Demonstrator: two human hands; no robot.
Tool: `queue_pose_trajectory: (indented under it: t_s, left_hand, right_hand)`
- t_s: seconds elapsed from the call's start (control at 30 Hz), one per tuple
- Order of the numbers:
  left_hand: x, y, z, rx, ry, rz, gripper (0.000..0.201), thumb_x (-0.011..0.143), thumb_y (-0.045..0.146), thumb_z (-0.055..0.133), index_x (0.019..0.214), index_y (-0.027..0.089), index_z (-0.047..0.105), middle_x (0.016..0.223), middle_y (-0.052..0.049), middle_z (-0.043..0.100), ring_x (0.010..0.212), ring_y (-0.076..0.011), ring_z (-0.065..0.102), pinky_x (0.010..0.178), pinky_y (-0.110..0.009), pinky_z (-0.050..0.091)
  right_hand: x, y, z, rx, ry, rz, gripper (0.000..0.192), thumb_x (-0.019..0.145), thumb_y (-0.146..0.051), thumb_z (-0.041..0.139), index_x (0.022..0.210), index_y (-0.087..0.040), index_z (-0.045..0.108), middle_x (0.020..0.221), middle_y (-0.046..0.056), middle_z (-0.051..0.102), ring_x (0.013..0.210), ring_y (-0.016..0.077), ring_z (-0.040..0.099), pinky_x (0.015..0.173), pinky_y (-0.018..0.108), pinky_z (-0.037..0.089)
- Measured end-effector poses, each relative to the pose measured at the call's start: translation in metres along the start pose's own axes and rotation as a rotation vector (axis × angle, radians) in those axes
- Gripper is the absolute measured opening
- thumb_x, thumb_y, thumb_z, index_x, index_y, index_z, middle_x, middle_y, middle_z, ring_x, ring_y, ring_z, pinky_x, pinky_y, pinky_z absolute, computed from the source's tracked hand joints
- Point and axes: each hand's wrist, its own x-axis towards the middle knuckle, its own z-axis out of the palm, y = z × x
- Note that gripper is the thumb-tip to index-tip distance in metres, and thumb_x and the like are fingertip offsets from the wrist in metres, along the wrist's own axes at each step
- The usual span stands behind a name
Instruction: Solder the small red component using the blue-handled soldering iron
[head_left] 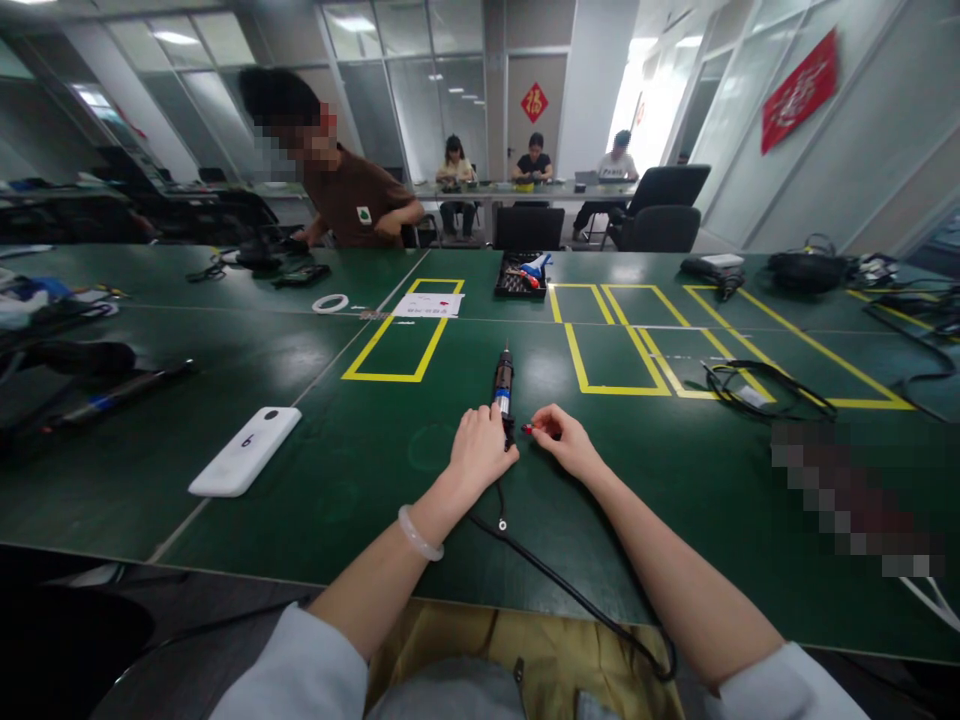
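Note:
An electric screwdriver (503,376) with a dark body and a blue band lies on the green table, its thin bit pointing away from me. My left hand (478,445) is closed around its rear end, fingers over the silver part. Just to the right, my right hand (564,440) pinches a small red piece (527,429) between thumb and fingertips, close to the tool's back end; its exact kind is too small to tell. From the screwdriver a black cable (555,578) runs toward me and over the table edge, with a small metal ring terminal (502,524) beside it.
A white rectangular case (246,452) marked with a digit lies at left. Ahead stand a black tray (517,285) of tools and a paper sheet (428,304) near yellow tape outlines. Coiled cables (757,385) lie right. A person (360,195) leans at the far side; several others sit behind.

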Motion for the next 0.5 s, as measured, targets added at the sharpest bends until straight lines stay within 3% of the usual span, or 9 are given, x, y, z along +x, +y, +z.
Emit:
queue_pose_trajectory:
  t_s: [0.17,0.5]
  left_hand:
    - [-0.001,0.014,0.006,-0.048,0.041,0.038,0.056,0.075,0.035,0.061,0.122,0.009,0.047,0.103,-0.016,0.059,0.099,-0.0290,0.056,0.090,-0.040,0.039]
    - [-0.005,0.008,0.014,-0.069,0.072,0.031,0.058,0.076,0.040,0.060,0.125,0.010,0.046,0.106,-0.015,0.058,0.101,-0.0281,0.055,0.095,-0.040,0.037]
  right_hand:
    - [0.000,0.001,-0.001,-0.040,-0.030,-0.033,0.008,0.080,-0.025,0.056,0.085,-0.019,0.058,0.080,0.001,0.060,0.068,0.0138,0.053,0.065,0.027,0.043]
    - [0.000,0.001,-0.002,-0.016,-0.036,-0.047,0.006,0.081,-0.025,0.056,0.083,-0.019,0.055,0.078,0.000,0.058,0.066,0.0130,0.051,0.065,0.026,0.042]
